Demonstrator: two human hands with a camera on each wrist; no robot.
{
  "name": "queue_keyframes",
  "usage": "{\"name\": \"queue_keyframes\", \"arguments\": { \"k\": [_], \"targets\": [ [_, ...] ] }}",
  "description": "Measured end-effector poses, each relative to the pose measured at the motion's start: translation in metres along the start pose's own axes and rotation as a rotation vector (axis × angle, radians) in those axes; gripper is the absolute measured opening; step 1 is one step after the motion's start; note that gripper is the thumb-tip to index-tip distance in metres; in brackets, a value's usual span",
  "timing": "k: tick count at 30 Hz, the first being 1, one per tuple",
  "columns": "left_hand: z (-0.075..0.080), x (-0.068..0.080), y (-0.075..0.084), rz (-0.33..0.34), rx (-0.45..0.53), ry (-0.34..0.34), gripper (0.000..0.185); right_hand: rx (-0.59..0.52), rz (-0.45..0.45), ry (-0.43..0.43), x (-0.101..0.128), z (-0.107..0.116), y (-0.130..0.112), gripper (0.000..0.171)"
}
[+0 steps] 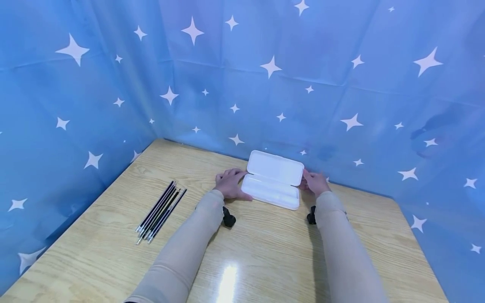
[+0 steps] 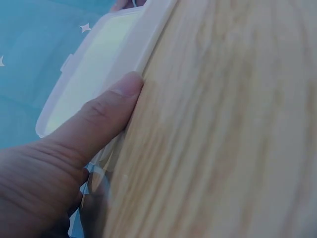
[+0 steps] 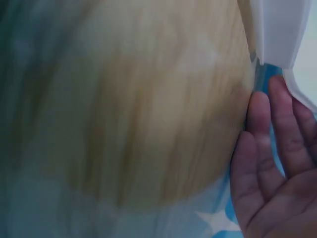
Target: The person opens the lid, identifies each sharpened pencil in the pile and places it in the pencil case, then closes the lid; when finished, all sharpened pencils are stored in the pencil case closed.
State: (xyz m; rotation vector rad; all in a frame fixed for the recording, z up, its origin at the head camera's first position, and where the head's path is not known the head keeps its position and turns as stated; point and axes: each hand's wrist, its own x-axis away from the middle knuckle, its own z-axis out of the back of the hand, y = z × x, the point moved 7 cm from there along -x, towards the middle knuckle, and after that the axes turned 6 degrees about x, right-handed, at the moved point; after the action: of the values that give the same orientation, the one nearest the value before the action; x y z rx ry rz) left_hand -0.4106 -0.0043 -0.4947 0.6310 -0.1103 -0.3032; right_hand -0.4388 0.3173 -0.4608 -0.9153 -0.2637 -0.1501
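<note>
A white plastic pencil case (image 1: 270,194) lies open near the table's back edge, its lid (image 1: 275,168) tilted up toward the curtain. My left hand (image 1: 230,184) is at the case's left end, fingers reaching the lid corner and thumb along the base. In the left wrist view the thumb of that hand (image 2: 99,119) presses straight against the rim of the case (image 2: 94,69). My right hand (image 1: 313,182) is at the right end. Its straight fingers (image 3: 270,163) touch the edge of the case (image 3: 280,29). The inside of the base looks empty.
A bundle of several thin black pens (image 1: 161,211) lies on the wooden table (image 1: 265,252) to the left of my left forearm. A blue curtain with white stars (image 1: 341,84) closes off the back and both sides.
</note>
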Motion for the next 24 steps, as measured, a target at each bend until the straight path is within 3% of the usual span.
{"name": "queue_keyframes", "arguments": {
  "k": [5, 16, 20, 24],
  "targets": [
    [0.0, 0.0, 0.002, 0.003, -0.002, 0.001, 0.108, -0.014, -0.029, 0.001, -0.002, -0.001, 0.005, 0.06],
    [0.004, 0.005, 0.004, 0.007, -0.002, 0.008, 0.107, 0.119, 0.059, -0.023, 0.022, -0.002, -0.006, 0.058],
    [0.004, 0.007, 0.005, 0.004, -0.001, 0.002, 0.107, 0.232, 0.089, -0.104, 0.038, -0.009, -0.009, 0.058],
    [0.007, 0.009, 0.007, -0.001, -0.002, 0.005, 0.106, 0.387, 0.21, -0.209, 0.054, -0.02, -0.014, 0.058]
  ]
}}
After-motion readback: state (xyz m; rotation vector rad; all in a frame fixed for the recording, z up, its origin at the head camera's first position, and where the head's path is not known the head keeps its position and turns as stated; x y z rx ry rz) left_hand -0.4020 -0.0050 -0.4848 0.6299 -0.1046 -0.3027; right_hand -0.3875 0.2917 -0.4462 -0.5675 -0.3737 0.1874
